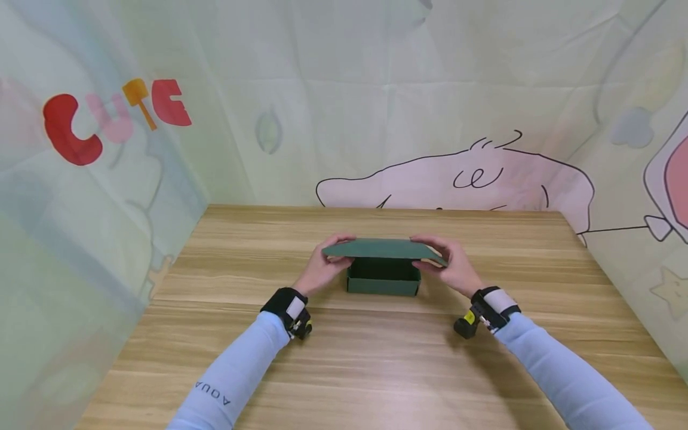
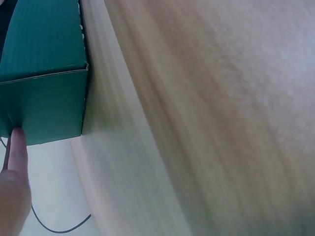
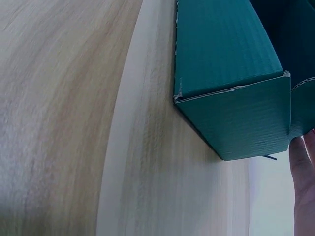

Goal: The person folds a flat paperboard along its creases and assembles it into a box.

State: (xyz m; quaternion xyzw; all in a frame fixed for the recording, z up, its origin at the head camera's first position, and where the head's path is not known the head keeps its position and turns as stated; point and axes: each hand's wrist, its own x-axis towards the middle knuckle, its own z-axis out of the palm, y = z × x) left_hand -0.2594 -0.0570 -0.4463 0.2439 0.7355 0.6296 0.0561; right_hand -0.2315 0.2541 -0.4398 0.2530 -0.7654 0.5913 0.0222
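A dark green cardboard box (image 1: 383, 286) sits on the wooden table, its lid (image 1: 384, 248) partly raised and tilted over a dark interior. At the lid's left end my left hand (image 1: 322, 269) holds it, fingers over the top and thumb underneath. My right hand (image 1: 455, 266) grips the opposite end in a similar way. In the left wrist view a thumb or finger (image 2: 18, 152) touches the box's end wall (image 2: 54, 105). The right wrist view shows the other end wall (image 3: 241, 123), with fingertips (image 3: 299, 157) by a side flap. The contents of the box are hidden in shadow.
The wooden table (image 1: 392, 358) extends around the box on all sides. Behind it hangs a printed cloth backdrop (image 1: 376, 119), which also runs along the left and right. A wrist camera (image 1: 464, 325) juts out below the right wrist, just above the tabletop.
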